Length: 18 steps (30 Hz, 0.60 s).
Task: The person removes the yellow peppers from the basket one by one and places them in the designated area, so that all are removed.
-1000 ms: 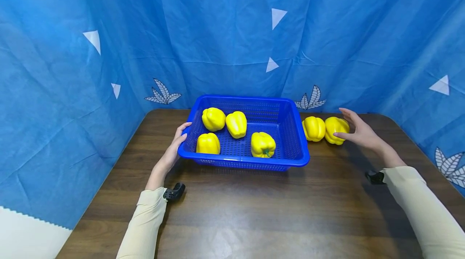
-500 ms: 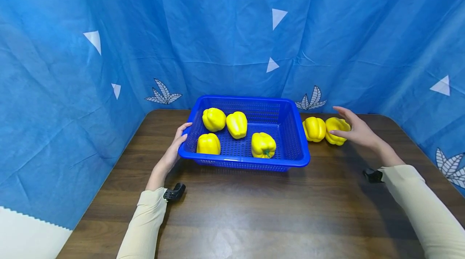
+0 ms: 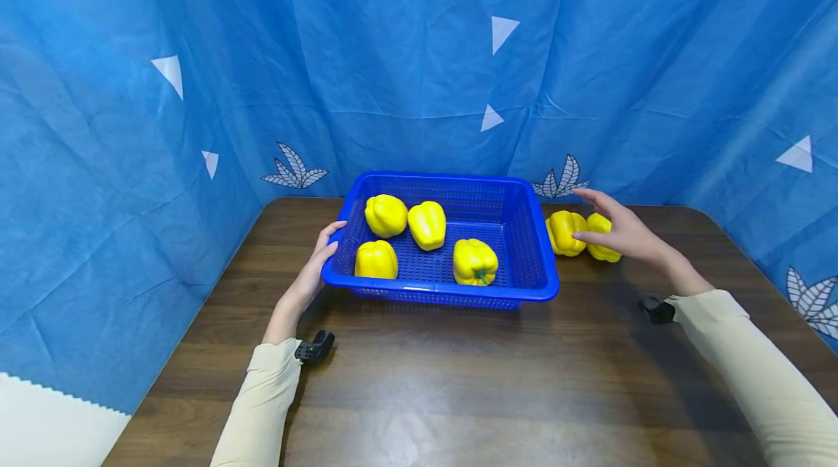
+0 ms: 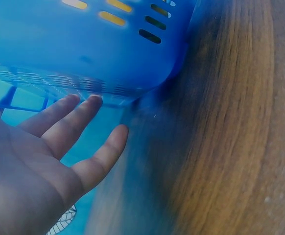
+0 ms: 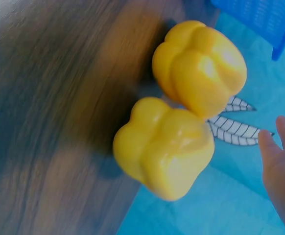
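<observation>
My left hand (image 3: 304, 284) holds the left end of the blue plastic basket (image 3: 432, 288), thumb and index finger over its rim. In the left wrist view, the other fingers (image 4: 71, 129) stretch along the basket's outer wall (image 4: 83, 44). Several yellow bell peppers (image 3: 427, 225) lie inside. My right hand (image 3: 625, 233), thumb and fingers spread, hovers at two more bell peppers on the table. One bell pepper (image 3: 563, 233) lies close to the basket; the other bell pepper (image 3: 604, 249) is partly hidden behind the hand. The right wrist view shows the hand (image 5: 284, 166) apart from both.
A brown wooden table (image 3: 491, 380) carries everything. Blue curtains (image 3: 419, 52) with white leaf and triangle prints hang behind and at both sides. The basket's right end stands just left of the loose bell peppers.
My right hand has moved left, from the farther bell pepper toward the one nearer the basket. The left hand, basket and bell peppers have stayed in place.
</observation>
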Each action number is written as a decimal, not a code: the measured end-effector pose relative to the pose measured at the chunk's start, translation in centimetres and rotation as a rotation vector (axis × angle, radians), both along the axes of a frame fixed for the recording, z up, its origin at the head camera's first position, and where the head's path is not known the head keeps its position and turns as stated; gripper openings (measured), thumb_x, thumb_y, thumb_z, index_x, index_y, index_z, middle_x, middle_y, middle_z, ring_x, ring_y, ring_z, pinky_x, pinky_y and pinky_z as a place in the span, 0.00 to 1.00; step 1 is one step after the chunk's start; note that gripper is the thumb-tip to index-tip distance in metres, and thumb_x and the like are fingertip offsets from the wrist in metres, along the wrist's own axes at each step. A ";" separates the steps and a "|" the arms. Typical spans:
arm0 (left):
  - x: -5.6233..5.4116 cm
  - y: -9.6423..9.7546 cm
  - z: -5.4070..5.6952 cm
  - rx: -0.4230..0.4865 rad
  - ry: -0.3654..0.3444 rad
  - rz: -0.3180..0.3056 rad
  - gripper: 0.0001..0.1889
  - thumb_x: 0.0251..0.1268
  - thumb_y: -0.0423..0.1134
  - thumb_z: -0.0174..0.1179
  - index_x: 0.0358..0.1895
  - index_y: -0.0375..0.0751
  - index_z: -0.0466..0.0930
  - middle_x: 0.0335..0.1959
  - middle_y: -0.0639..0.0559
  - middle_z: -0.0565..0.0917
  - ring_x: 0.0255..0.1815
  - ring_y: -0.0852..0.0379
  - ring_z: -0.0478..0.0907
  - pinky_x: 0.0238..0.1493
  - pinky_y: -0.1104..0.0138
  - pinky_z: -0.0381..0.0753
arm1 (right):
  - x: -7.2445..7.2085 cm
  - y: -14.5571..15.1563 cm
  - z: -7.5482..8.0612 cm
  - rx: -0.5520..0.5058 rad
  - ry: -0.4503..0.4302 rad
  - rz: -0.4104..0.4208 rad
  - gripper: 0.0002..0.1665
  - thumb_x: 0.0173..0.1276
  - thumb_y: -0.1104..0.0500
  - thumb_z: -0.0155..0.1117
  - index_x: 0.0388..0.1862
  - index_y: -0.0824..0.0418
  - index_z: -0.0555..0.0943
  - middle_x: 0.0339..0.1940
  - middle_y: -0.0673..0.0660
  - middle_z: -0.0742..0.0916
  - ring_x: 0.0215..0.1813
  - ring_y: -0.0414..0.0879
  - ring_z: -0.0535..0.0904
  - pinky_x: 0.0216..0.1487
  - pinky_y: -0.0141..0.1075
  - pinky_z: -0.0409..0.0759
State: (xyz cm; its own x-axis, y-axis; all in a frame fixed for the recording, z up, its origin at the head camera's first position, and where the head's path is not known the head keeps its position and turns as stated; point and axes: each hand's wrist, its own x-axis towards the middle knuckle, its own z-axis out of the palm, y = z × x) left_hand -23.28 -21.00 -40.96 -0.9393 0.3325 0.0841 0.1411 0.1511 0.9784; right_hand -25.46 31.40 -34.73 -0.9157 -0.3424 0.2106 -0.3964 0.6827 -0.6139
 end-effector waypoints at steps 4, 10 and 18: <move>-0.1 0.0 0.0 0.001 -0.005 -0.006 0.27 0.73 0.51 0.31 0.72 0.58 0.39 0.76 0.49 0.37 0.73 0.37 0.46 0.69 0.37 0.54 | -0.1 -0.8 0.0 -0.001 0.024 0.039 0.43 0.59 0.60 0.66 0.71 0.62 0.58 0.71 0.69 0.63 0.70 0.68 0.56 0.64 0.69 0.56; -0.2 -0.1 0.1 0.011 0.002 -0.017 0.27 0.73 0.49 0.30 0.73 0.56 0.39 0.75 0.47 0.37 0.73 0.36 0.45 0.68 0.36 0.54 | -0.1 -1.9 0.4 0.020 0.035 0.073 0.41 0.60 0.60 0.66 0.70 0.60 0.61 0.71 0.66 0.65 0.71 0.65 0.58 0.65 0.67 0.58; -0.2 -0.1 0.1 0.000 0.002 -0.014 0.27 0.73 0.49 0.30 0.73 0.56 0.38 0.76 0.47 0.36 0.73 0.35 0.45 0.68 0.36 0.54 | -0.1 -3.3 0.6 0.008 0.020 0.138 0.39 0.61 0.59 0.65 0.70 0.59 0.61 0.70 0.66 0.67 0.68 0.64 0.63 0.62 0.68 0.61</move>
